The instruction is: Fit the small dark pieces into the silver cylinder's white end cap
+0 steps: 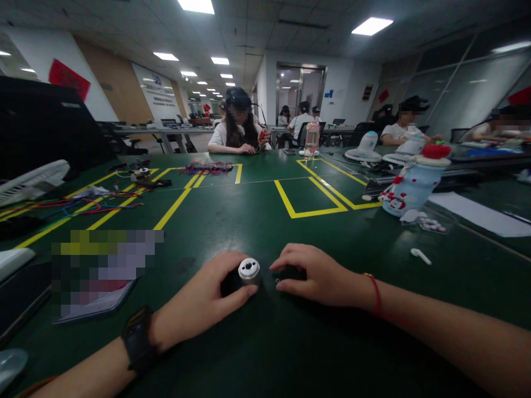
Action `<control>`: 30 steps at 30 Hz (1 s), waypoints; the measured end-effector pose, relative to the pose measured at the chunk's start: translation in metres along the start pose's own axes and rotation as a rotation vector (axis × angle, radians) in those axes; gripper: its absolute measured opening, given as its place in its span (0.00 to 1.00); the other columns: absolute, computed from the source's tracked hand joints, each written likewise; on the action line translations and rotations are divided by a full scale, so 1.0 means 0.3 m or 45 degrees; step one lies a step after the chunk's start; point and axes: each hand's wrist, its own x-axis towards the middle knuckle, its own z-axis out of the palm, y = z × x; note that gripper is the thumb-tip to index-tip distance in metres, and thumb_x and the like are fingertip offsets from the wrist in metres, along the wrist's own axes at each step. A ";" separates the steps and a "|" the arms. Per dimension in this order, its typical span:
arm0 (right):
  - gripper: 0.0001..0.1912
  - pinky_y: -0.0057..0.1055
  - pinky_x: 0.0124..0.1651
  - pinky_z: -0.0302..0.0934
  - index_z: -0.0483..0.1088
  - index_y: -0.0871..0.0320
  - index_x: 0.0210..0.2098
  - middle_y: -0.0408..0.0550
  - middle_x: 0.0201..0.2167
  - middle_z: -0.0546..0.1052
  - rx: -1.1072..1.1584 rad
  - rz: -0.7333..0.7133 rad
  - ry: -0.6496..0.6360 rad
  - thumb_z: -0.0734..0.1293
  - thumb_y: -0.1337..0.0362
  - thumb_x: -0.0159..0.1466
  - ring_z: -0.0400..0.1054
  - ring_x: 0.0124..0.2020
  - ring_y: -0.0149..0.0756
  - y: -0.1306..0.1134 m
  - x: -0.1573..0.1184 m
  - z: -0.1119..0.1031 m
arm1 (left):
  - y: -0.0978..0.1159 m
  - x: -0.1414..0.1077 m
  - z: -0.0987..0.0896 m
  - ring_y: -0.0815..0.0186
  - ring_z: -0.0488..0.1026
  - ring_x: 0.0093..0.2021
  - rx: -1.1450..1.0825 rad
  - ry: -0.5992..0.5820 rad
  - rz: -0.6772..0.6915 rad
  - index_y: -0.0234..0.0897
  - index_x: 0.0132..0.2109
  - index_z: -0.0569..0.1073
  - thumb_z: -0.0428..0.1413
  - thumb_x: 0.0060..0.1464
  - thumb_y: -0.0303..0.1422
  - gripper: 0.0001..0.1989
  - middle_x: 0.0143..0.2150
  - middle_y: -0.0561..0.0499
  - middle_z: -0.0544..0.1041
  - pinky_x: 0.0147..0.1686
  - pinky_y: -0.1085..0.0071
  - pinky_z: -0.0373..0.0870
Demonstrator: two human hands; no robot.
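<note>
A small metal cylinder with a white top (249, 267), which looks like a small electric motor, stands upright on the green table. Several dark holes show in its top. My left hand (207, 296) is closed around it, thumb at the front and fingers behind. To the right, apart from the cylinder, my right hand (317, 276) rests with its thumb and curled forefinger apart. A tiny ring-like piece (277, 281) shows by the right thumb tip; whether it touches the thumb I cannot tell.
Yellow tape (319, 213) marks areas on the table. Coloured wires (207, 168) lie farther off. At right are a blue bottle (417, 182), a white earbud (420, 256) and a clear bag of beads (431, 223). A pixelated flat item (103, 271) lies left. Across sits another person (236, 124).
</note>
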 end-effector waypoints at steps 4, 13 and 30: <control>0.07 0.31 0.42 0.61 0.75 0.60 0.40 0.48 0.38 0.73 -0.084 -0.140 0.022 0.66 0.67 0.63 0.67 0.38 0.32 -0.038 0.008 0.031 | 0.006 0.007 0.001 0.63 0.68 0.43 -0.003 -0.045 0.042 0.46 0.49 0.68 0.54 0.62 0.38 0.09 0.44 0.55 0.72 0.44 0.66 0.64; 0.07 0.29 0.41 0.61 0.76 0.56 0.40 0.45 0.36 0.72 0.103 -0.183 0.398 0.67 0.63 0.64 0.67 0.38 0.31 -0.113 0.045 0.022 | 0.007 0.016 0.018 0.59 0.66 0.48 0.075 -0.079 0.109 0.45 0.51 0.69 0.52 0.64 0.40 0.11 0.48 0.50 0.71 0.48 0.62 0.63; 0.10 0.26 0.34 0.59 0.77 0.55 0.42 0.46 0.38 0.72 0.293 0.062 0.194 0.68 0.61 0.61 0.62 0.31 0.27 -0.110 0.042 0.037 | 0.017 0.025 0.027 0.58 0.65 0.48 0.137 -0.087 0.115 0.46 0.54 0.68 0.52 0.64 0.41 0.14 0.49 0.49 0.71 0.48 0.60 0.63</control>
